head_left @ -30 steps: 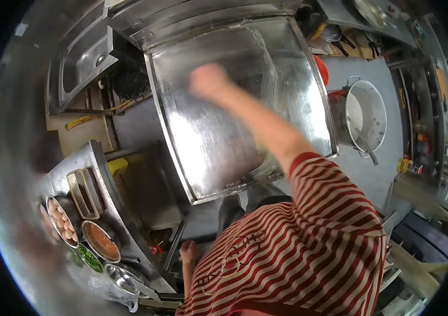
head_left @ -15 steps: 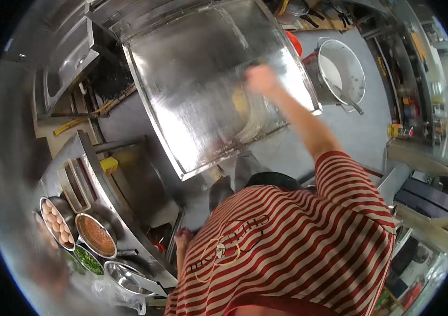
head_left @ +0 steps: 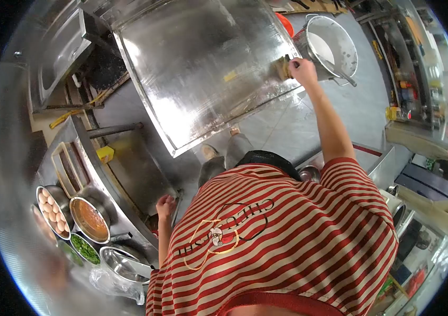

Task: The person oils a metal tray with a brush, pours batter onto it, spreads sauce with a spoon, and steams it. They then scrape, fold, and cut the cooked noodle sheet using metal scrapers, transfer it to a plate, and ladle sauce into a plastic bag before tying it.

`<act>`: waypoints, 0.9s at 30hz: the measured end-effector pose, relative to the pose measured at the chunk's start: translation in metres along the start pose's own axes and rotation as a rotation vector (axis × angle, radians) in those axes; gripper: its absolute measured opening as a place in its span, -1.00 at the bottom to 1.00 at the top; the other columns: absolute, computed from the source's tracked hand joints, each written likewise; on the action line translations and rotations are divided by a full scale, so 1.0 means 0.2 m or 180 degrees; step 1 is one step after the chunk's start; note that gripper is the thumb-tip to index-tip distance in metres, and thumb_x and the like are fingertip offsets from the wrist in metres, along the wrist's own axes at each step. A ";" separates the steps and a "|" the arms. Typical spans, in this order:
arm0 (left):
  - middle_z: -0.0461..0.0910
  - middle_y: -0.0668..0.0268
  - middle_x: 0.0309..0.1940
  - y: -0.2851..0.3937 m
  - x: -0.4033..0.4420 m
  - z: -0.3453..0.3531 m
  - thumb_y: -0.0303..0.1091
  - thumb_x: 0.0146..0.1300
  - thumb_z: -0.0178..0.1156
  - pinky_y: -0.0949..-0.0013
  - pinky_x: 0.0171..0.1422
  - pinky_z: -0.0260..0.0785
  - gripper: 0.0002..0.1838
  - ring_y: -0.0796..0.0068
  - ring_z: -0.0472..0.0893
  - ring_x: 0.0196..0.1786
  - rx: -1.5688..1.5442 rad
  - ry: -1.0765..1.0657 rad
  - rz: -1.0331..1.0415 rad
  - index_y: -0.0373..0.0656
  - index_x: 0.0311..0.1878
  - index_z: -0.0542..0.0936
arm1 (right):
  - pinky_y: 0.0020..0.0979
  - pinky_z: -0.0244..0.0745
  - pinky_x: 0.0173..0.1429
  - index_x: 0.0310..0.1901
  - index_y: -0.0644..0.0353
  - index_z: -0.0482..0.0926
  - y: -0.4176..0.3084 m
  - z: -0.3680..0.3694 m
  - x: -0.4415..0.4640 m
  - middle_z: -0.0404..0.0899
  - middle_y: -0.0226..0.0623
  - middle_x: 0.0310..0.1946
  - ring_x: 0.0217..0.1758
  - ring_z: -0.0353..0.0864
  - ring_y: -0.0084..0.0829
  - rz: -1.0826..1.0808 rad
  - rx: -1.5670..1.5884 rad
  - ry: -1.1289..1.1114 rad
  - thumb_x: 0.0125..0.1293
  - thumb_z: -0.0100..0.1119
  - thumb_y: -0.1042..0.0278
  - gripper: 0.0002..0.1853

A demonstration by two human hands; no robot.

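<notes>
At the right edge of a steel tabletop (head_left: 182, 68), my right hand (head_left: 304, 71) grips a small brush (head_left: 285, 67) with a dark top and brownish-yellow bristles. The brush rests against the wet, shiny metal; its exact shape is partly covered by my fingers. My left hand (head_left: 165, 204) hangs low by my side, near the side counter, its fingers curled in with nothing visible in them. A faint yellow patch (head_left: 230, 77) shows on the tabletop to the left of the brush.
A large pot (head_left: 334, 45) with a ladle (head_left: 342, 72) stands right of the table, near a red basin (head_left: 285, 23). The left counter holds a bowl of eggs (head_left: 53, 210), reddish sauce (head_left: 90, 218), chopped greens (head_left: 85, 249) and a steel bowl (head_left: 121, 263). A sink (head_left: 66, 58) sits back left.
My right hand has swept from the middle of the tabletop to its right edge with the brush. The view has shifted, and my left hand now shows more fully.
</notes>
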State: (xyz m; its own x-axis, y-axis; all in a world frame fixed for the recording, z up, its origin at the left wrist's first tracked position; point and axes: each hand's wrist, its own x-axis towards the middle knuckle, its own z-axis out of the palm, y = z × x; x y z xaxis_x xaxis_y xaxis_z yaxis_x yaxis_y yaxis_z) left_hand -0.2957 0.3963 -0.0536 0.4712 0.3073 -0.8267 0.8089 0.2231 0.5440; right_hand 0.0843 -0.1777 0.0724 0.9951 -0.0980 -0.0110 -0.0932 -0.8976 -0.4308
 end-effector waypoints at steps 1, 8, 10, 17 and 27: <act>0.53 0.25 -0.33 -0.08 0.06 -0.02 -0.34 0.14 0.13 0.41 -0.32 0.40 -0.72 0.48 0.54 -0.40 -0.0257 -0.0149 0.0201 -0.29 -0.12 0.48 | -0.43 0.45 -0.40 -0.34 0.20 0.58 -0.06 0.04 -0.01 0.57 -0.16 -0.53 -0.52 0.59 -0.35 -0.0063 -0.0319 -0.0112 0.04 0.11 0.26 -0.78; 0.53 0.20 -0.36 0.17 -0.03 0.11 -0.33 0.11 0.14 0.46 -0.43 0.38 -0.63 0.50 0.52 -0.49 0.1607 -0.0446 -0.0180 -0.36 -0.06 0.44 | -0.23 0.44 -0.20 -0.34 0.04 0.59 -0.44 0.12 -0.28 0.56 -0.11 -0.46 -0.38 0.54 -0.12 -0.1526 0.0992 -0.1461 0.08 0.04 0.16 -0.79; 0.55 0.24 -0.34 0.24 -0.07 0.16 -0.32 0.11 0.14 0.45 -0.46 0.37 -0.61 0.50 0.53 -0.49 0.0391 -0.0211 -0.0184 -0.34 -0.03 0.42 | -0.26 0.44 -0.22 -0.36 0.06 0.60 -0.15 -0.02 -0.21 0.56 -0.10 -0.45 -0.37 0.54 -0.14 -0.0963 0.1173 -0.1263 0.06 0.08 0.20 -0.81; 0.54 0.19 -0.27 0.31 -0.11 0.31 -0.30 0.12 0.15 0.38 -0.36 0.41 -0.57 0.43 0.56 -0.36 0.0264 -0.0005 -0.0411 -0.30 0.04 0.38 | -0.21 0.46 -0.36 -0.22 0.03 0.54 -0.01 0.04 0.24 0.52 -0.13 -0.59 -0.47 0.53 -0.11 -0.0497 -0.0989 -0.0752 0.12 -0.04 0.17 -0.75; 0.55 0.21 -0.23 0.10 -0.16 0.37 -0.28 0.15 0.11 0.38 -0.32 0.42 -0.59 0.40 0.58 -0.30 -0.0041 0.0273 -0.0678 -0.26 0.03 0.38 | -0.15 0.45 -0.37 -0.36 0.10 0.46 -0.35 0.29 0.57 0.50 -0.09 -0.55 -0.47 0.52 -0.07 -0.1895 -0.0465 -0.0396 0.09 0.03 0.32 -0.90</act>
State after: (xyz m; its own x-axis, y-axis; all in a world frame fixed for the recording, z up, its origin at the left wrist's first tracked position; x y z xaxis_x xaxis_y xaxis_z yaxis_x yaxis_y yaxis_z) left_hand -0.2701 0.3227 -0.0264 0.2583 0.3295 -0.9081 0.8820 0.3030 0.3608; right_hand 0.2066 -0.1009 0.0502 0.8732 0.4800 0.0843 0.4839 -0.8332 -0.2675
